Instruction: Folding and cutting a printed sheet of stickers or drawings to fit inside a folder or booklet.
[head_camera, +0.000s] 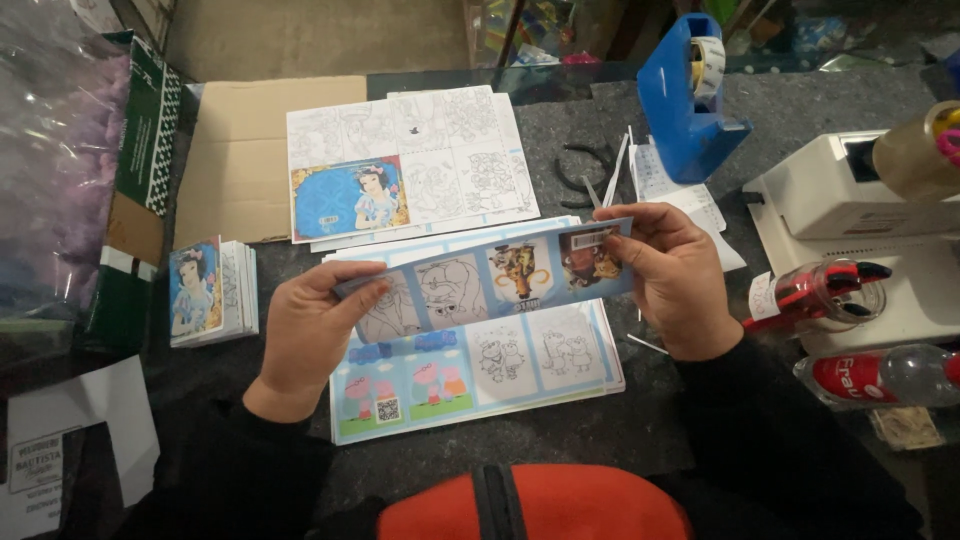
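Both hands hold a long paper strip (490, 275) of small cartoon panels, some coloured and some line drawings, raised a little above the counter. My left hand (310, 335) pinches its left end and my right hand (675, 280) grips its right end. Under the strip lies a stack of printed sheets (480, 385) with pink cartoon pigs and outline drawings. Farther back lies another stack of colouring sheets (420, 160) with a blue princess picture.
A small pile of cut booklets (212, 290) sits at the left beside flat cardboard (240, 160). A blue tape dispenser (690, 100), a white machine (850, 200), a jar of red pens (815, 295) and a lying bottle (880, 375) crowd the right.
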